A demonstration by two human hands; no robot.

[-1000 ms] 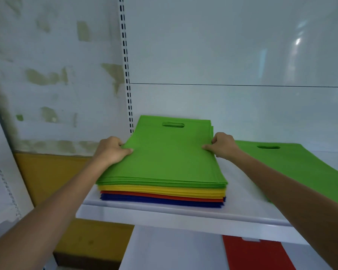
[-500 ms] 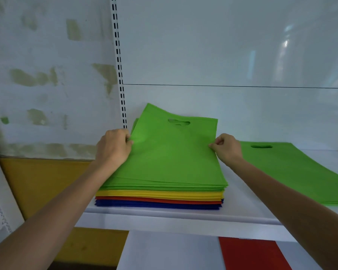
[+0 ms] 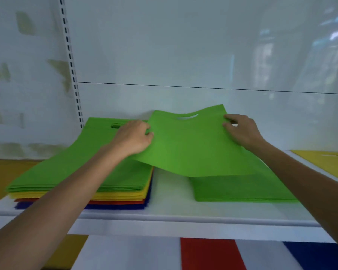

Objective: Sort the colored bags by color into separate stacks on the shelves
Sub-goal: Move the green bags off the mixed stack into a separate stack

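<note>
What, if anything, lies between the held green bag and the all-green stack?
Nothing visible: the left hand and right hand pinch the green bag, which hangs partly over the all-green stack.

held bag [image 3: 189, 147]: green | mixed stack [image 3: 98, 193]: green/yellow/red/blue | shelf [image 3: 170, 211]: white

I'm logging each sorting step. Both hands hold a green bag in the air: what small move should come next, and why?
Probably lower the green bag onto the all-green stack at right: the left hand and right hand pinch its side edges, and it hangs mostly over that stack.
</note>
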